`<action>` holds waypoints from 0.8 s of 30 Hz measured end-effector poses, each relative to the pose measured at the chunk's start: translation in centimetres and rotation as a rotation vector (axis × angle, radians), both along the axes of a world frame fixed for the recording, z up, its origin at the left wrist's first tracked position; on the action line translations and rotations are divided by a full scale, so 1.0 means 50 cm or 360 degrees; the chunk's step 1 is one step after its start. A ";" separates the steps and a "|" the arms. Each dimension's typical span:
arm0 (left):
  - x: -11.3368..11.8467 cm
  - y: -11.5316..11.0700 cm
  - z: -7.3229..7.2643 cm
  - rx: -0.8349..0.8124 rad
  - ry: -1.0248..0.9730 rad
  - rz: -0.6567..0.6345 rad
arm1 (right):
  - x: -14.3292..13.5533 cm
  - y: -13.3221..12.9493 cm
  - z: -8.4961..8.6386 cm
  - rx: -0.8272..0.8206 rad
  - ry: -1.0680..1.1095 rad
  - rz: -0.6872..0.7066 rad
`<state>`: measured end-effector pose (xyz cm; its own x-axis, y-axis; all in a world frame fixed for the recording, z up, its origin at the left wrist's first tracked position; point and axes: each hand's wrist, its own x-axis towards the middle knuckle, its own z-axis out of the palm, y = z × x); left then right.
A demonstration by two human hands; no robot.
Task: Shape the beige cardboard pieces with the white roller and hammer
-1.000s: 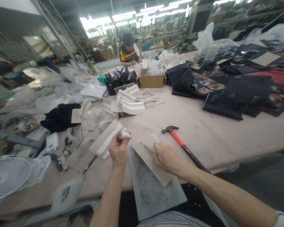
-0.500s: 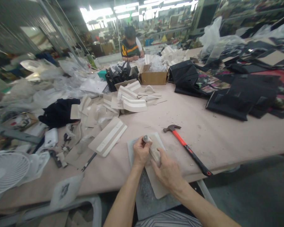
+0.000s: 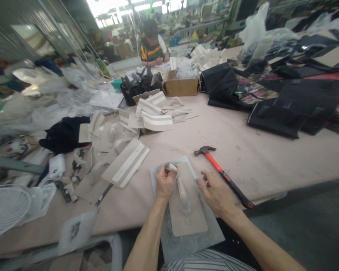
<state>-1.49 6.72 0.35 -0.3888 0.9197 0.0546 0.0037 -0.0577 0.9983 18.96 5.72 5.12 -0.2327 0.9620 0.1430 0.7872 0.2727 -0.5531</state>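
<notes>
My left hand (image 3: 165, 184) is closed around a short grey-white cylinder (image 3: 171, 166), its round end showing above the fingers. The cylinder is over the upper end of a beige strap (image 3: 181, 188). Under the strap lies a beige panel with rounded corners (image 3: 188, 222), resting on a grey slab (image 3: 176, 246). To the right of the panel, my right hand (image 3: 216, 192) is off the strap, fingers loosely bent and apart, slightly blurred, with nothing seen in them. Beside it on the table lies a claw hammer (image 3: 223, 175) with a red and black handle.
Several beige panels with white strips (image 3: 127, 162) are piled at the left. A white fan (image 3: 7, 210) stands at the near left. Further back are a cardboard box (image 3: 181, 87), black bag pieces (image 3: 282, 109) and a person (image 3: 151, 47) across the table (image 3: 183, 131).
My right hand has left the strap and moved right toward the hammer, uncovering the strap and panel. My left hand still holds the cylinder, now tilted more. The view has shifted slightly.
</notes>
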 end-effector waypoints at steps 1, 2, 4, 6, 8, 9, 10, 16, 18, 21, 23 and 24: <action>0.000 0.002 -0.003 0.0005 0.0013 0.0023 | 0.020 0.016 -0.001 0.0067 -0.0166 -0.0068; 0.000 0.003 -0.005 0.0007 0.0029 0.0039 | 0.040 0.031 -0.003 0.0101 -0.0336 -0.0119; 0.000 0.006 -0.006 0.0003 0.0058 0.0041 | 0.077 0.055 -0.008 0.0051 -0.0624 -0.0180; -0.001 0.007 -0.004 -0.0008 0.0068 0.0024 | 0.105 0.068 -0.015 -0.0087 -0.0790 -0.0214; -0.001 0.006 -0.001 -0.0020 0.0074 0.0008 | 0.122 0.073 -0.025 -0.0193 -0.0855 -0.0216; 0.000 0.005 0.001 -0.0026 0.0086 -0.0001 | 0.128 0.073 -0.030 -0.0221 -0.0858 -0.0222; 0.001 0.005 0.003 -0.0031 0.0110 -0.0013 | 0.131 0.074 -0.033 -0.0242 -0.0842 -0.0229; -0.007 0.012 0.010 -0.0046 0.0304 -0.0095 | 0.123 0.089 -0.021 -0.0968 0.0261 -0.0364; -0.017 0.022 0.011 -0.0059 0.0231 -0.0191 | 0.113 0.092 -0.009 -0.1482 0.0947 -0.0372; -0.032 0.035 0.008 -0.0102 0.0060 -0.0299 | 0.095 0.092 0.003 -0.1757 0.1353 -0.0387; -0.037 0.037 0.006 -0.0107 0.0020 -0.0303 | 0.087 0.090 0.005 -0.1735 0.1377 -0.0423; -0.037 0.035 0.006 -0.0098 0.0006 -0.0292 | 0.085 0.089 0.005 -0.1732 0.1394 -0.0443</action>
